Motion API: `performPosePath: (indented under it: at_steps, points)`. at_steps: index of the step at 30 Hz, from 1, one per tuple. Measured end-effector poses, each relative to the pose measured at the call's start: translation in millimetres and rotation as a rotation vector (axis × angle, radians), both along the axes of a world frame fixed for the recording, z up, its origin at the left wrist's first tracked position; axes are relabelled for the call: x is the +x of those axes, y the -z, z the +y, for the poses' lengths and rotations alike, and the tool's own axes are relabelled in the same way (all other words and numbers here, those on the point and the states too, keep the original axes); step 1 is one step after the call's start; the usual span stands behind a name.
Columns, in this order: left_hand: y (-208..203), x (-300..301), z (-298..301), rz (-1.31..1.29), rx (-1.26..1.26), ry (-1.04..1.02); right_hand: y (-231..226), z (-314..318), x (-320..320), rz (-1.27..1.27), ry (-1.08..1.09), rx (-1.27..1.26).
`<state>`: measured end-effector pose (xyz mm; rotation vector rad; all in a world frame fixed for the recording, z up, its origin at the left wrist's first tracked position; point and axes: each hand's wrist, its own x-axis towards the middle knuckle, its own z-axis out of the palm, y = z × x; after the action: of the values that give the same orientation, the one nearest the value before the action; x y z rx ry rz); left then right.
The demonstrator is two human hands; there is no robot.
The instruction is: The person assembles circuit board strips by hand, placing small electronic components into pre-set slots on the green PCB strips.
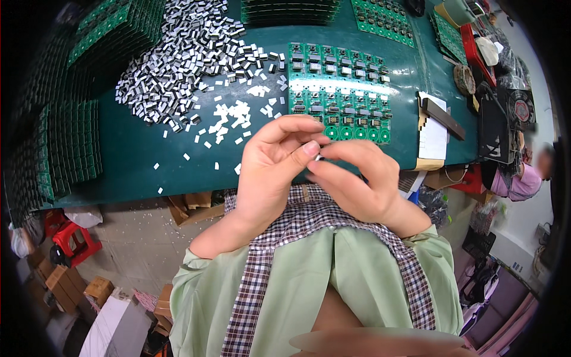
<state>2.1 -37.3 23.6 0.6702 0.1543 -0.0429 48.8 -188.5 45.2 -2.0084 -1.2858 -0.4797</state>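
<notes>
My left hand (270, 154) and my right hand (369, 178) meet in front of my chest, above the table's near edge. Pinched between their fingertips is a small white-and-black piece (320, 157), mostly hidden by the fingers. Just beyond them lies a green circuit board panel (383, 107) carrying rows of small digit displays and other parts. To its left, a large heap of small white-and-black blocks (172, 77) spreads over the table. Little white slips (229, 116) are scattered between that heap and my left hand.
Stacks of green circuit boards (68, 143) stand at the left, with more (291, 11) along the back. A dark bar (443, 119) rests on white paper (432, 143) at the right. Red stools (77, 238) and boxes are on the floor. Another person (526, 181) is at far right.
</notes>
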Motion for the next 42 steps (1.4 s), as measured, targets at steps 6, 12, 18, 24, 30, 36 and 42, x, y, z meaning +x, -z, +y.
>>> performPosePath:
  at_steps: [6, 12, 18, 24, 30, 36, 42]
  points:
    - [5.7, -1.7, -1.0, -0.089, 0.175, -0.036, 6.2, 6.4, 2.8, 0.104, 0.048, 0.103]
    - [7.0, -8.9, 3.8, -0.207, 0.532, 0.0, 7.1, -7.1, -2.3, 0.479, 0.055, 0.156]
    - [13.0, -9.8, 3.6, -0.455, 1.047, -0.234, 15.5, -7.5, -9.6, 0.847, 0.064, 0.363]
    - [13.1, -8.9, 3.5, -0.519, 1.047, -0.217, 12.8, -12.7, -6.0, 0.712, 0.058, 0.231]
    - [16.5, -10.4, 2.3, -0.576, 1.008, -0.109, 7.2, -18.8, -3.8, 0.787, 0.009, 0.201]
    - [19.9, -10.6, 2.6, -0.623, 0.96, -0.122, 4.3, -23.4, -3.5, 0.682, -0.018, 0.11]
    - [22.0, -12.5, -1.4, -0.654, 1.144, -0.272, 2.5, -22.7, -12.4, 0.514, 0.103, 0.068]
